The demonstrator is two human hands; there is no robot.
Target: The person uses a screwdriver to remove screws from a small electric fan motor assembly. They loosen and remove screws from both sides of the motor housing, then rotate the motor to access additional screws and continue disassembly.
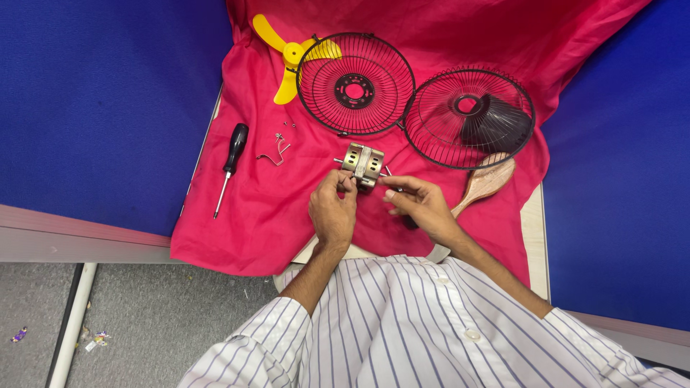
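One motor (363, 162), small, metal, shaft ends sticking out both sides, sits near the middle of the red cloth (266, 215), just ahead of both hands. Left hand (333, 212) has fingers curled narrow, tips pinched at the motor's near-left corner, touching it. Right hand (420, 205) has thumb and forefinger closed narrow on something thin at the motor's near-right side; can't tell what it is, too small. Two black wire grilles: one (355, 84) flat toward the cloth's far edge, centre ring open; the second (468, 118) just right of it, rims touching or nearly so, with a black cone-shaped housing (497, 122) lying in it. One yellow blade (293, 57) at the far-left part of the cloth, three vanes, partly under the first grille's rim. One screwdriver (230, 165), black handle, near the left edge, tip pointing toward the near side. One bent wire clip (274, 154) between screwdriver and motor, with a couple of tiny screws (280, 136) just beyond it; exact count unclear. One wooden brush (483, 183) near the right edge, partly under the second grille, handle passing behind the right hand.
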